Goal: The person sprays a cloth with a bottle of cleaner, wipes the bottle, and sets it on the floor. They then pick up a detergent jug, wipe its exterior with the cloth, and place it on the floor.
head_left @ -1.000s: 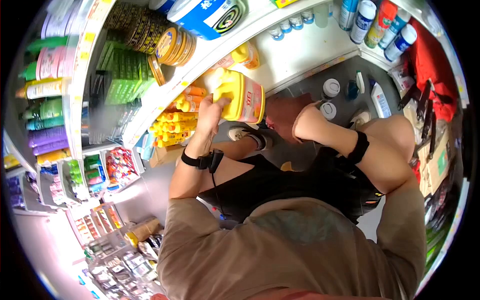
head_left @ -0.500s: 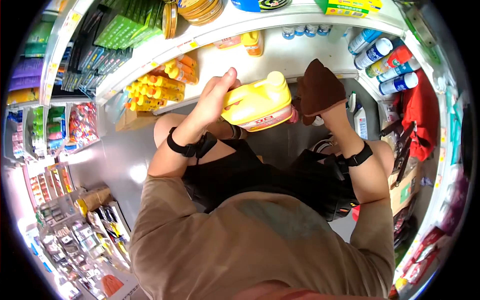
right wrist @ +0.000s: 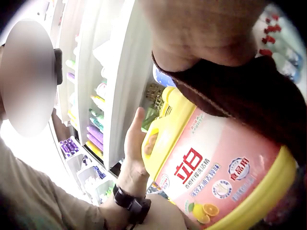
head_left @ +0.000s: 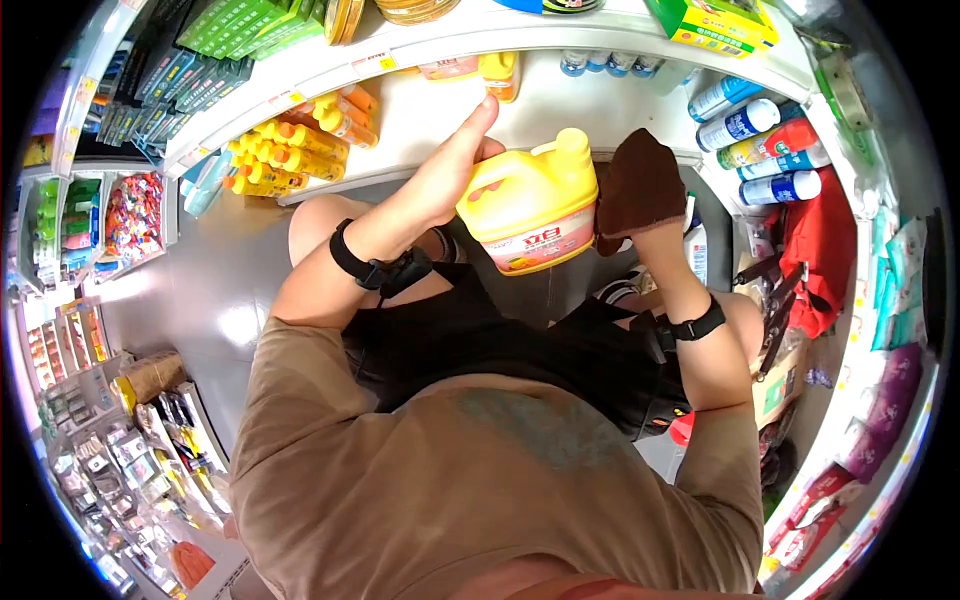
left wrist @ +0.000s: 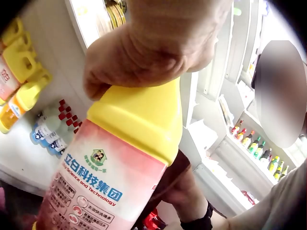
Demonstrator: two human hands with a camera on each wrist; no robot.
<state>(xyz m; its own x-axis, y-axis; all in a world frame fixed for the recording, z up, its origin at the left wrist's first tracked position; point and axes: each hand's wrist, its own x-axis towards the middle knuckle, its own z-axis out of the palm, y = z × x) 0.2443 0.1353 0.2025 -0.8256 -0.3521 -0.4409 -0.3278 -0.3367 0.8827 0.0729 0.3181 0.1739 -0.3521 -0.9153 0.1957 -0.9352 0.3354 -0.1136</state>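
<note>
A yellow jug of dish soap (head_left: pixel 530 205) with a pink label is held up in front of the person, tilted, its label toward the body in the head view. The left hand (head_left: pixel 455 165) grips it at the handle, thumb pointing up; in the right wrist view a finger shows through the handle opening. Over the right hand is a brown cloth mitt (head_left: pixel 645 180), which hides the fingers. This mitted hand lies against the jug's other side, and the right wrist view shows the brown cloth (right wrist: pixel 249 96) overlapping the jug's lower end (right wrist: pixel 230 163).
Behind the jug stands a white shelf (head_left: pixel 440 110) with orange soap bottles (head_left: pixel 300 150), another yellow jug (head_left: pixel 500 75) and spray cans (head_left: pixel 740 125). A red bag (head_left: pixel 815 255) hangs at the right. White bottles stand on the floor beyond the right wrist.
The jug has come nearer the body and turned its label toward the person. The mitted right hand has come up from low by the floor to the jug's side.
</note>
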